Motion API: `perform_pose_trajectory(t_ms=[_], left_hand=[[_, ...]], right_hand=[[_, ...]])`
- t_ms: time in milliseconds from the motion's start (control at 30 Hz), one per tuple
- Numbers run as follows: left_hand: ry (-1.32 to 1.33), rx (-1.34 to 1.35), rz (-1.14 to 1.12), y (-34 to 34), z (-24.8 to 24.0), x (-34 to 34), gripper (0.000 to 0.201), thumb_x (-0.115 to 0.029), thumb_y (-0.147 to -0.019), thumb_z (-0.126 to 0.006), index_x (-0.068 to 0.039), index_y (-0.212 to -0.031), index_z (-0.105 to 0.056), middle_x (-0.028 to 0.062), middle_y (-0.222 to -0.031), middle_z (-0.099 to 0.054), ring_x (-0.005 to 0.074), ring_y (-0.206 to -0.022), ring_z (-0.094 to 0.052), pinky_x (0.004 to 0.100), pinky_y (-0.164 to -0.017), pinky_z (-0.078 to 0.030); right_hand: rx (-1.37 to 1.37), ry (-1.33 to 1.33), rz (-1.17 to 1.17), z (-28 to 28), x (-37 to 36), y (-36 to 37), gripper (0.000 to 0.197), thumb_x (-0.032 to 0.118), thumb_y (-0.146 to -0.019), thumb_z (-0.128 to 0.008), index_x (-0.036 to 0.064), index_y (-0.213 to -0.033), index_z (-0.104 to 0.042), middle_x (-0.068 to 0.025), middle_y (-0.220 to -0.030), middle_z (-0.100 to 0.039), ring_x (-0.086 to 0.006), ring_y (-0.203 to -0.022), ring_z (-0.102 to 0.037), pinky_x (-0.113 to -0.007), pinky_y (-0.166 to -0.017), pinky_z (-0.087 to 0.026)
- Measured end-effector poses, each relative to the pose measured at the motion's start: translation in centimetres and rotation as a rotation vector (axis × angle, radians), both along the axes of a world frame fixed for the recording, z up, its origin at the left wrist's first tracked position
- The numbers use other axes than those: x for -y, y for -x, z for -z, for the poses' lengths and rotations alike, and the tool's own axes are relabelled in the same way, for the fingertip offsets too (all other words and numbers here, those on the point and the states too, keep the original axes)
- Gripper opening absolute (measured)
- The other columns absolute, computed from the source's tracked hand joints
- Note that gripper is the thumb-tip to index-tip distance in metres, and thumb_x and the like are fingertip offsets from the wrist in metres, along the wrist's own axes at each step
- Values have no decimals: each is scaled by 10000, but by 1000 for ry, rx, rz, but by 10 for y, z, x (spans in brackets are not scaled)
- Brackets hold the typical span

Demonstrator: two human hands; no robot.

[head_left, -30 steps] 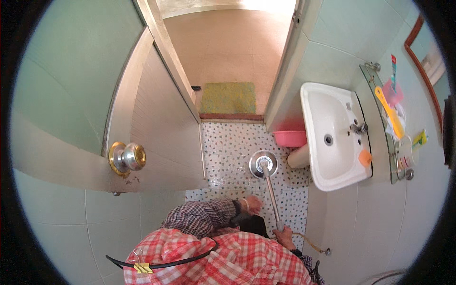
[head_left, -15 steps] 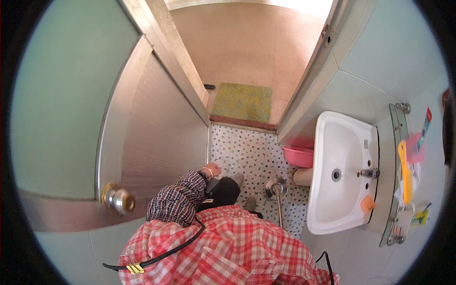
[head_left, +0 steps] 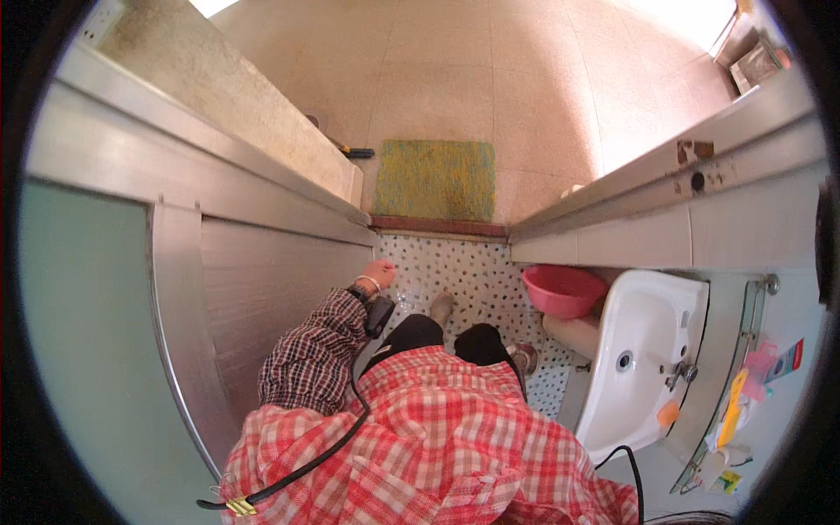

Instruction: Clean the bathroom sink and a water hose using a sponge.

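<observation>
My left hand (head_left: 377,275) hangs beside the lower panel of the door (head_left: 284,289), over the speckled tile floor (head_left: 437,258). Its small fingers look curled in, and no object shows in them. A pale band (head_left: 371,283) circles the wrist, and a dark box-shaped device (head_left: 379,317) sits on the forearm by the checked cuff. My right hand is out of sight. Ahead of my feet, beyond the brown door sill (head_left: 437,227), lies a green and yellow mat (head_left: 437,179).
On the right stand a white washbasin (head_left: 604,394) and a pink plastic basin (head_left: 565,290). A glass shelf (head_left: 752,306) holds a pink cup (head_left: 759,360) and a yellow long-handled item (head_left: 733,407). A metal door frame (head_left: 647,184) borders the doorway. A black cable (head_left: 350,435) crosses my shirt.
The view has shifted toward the doorway, and the doorway now looks wider. The round door knob has left the picture. My left hand is farther forward, nearer the sill.
</observation>
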State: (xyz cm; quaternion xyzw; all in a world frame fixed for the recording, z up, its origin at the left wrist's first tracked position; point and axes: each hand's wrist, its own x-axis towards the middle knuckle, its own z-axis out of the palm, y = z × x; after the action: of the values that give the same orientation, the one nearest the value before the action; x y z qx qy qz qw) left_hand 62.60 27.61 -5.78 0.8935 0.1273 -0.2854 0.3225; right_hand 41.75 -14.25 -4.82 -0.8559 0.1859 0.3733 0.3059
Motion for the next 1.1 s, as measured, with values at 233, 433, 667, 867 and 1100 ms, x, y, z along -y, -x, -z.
perform_pose_trajectory(t_ms=[233, 433, 667, 867, 1100], left_hand=[[-105, 126, -50, -120, -25, -70, 197, -208, -677, -510, -66, -771, -608, 132, -789, -601, 266, -770, -571, 348, -691, -453], [-145, 256, 35, -232, -38, -77, 230, -214, -667, -483, -52, -776, -604, 168, -777, -589, 300, -759, -567, 372, -686, -447], [-468, -43, 281, -306, -126, -51, 317, -243, -658, -541, -41, -898, -588, 165, -906, -551, 312, -888, -516, 414, -762, -411], [-738, 907, -68, -339, -340, -41, 563, -226, -663, -565, -63, -1167, -374, 243, -1255, -197, 422, -1183, -150, 544, -935, -136], [-1356, 1167, -423, -321, -514, -101, 737, -199, -626, -602, -79, -1258, -242, 244, -1296, -116, 441, -1193, -78, 533, -947, -104]], right_hand=[[47, -52, -47, -2, -46, -117, 319, 250, -576, -632, -16, -743, -572, -182, -659, -568, -332, -650, -559, -400, -558, -439], [101, -143, -165, 11, -109, -243, 320, 251, -578, -630, -13, -747, -574, -181, -664, -570, -331, -656, -561, -400, -560, -440], [159, -279, -385, 41, -176, -408, 320, 254, -580, -628, -11, -753, -576, -180, -671, -573, -330, -662, -564, -400, -562, -442], [160, -367, -533, 33, -233, -500, 321, 256, -581, -626, -9, -758, -577, -180, -676, -576, -329, -668, -565, -400, -564, -443], [141, -377, -576, 32, -266, -547, 323, 258, -583, -624, -6, -763, -579, -179, -682, -578, -327, -675, -568, -400, -567, -445]])
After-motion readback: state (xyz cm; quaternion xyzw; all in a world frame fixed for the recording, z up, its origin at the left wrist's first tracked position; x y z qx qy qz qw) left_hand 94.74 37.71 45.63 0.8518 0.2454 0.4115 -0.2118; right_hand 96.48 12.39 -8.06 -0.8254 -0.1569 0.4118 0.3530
